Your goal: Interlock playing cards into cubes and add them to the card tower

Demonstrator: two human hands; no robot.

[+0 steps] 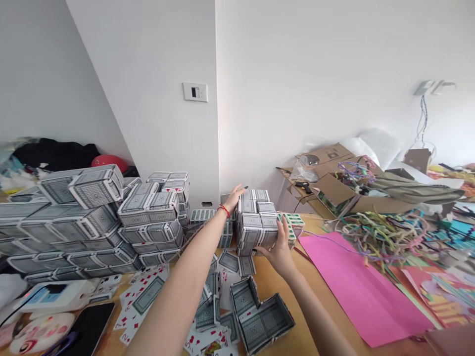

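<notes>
A stack of grey-backed playing-card blocks (256, 227) stands on the table between my two hands. My left hand (233, 199) lies along the stack's upper left side with its fingers stretched out. At the lower right front is my right hand (280, 252), its thumb and fingers spread around the corner. Green-patterned card blocks (296, 222) show just behind the right fingers. In front of the stack sits an open L-shaped box made of cards (261, 316). Loose playing cards (144, 296) are scattered under and beside my left forearm.
Tall piles of card blocks (92, 232) fill the left side. A black phone (91, 326) and a white device (55, 294) lie at the front left. To the right are a pink sheet (356, 287), tangled pipe cleaners (386, 232), a cardboard box (337, 193) and a glue gun (303, 186).
</notes>
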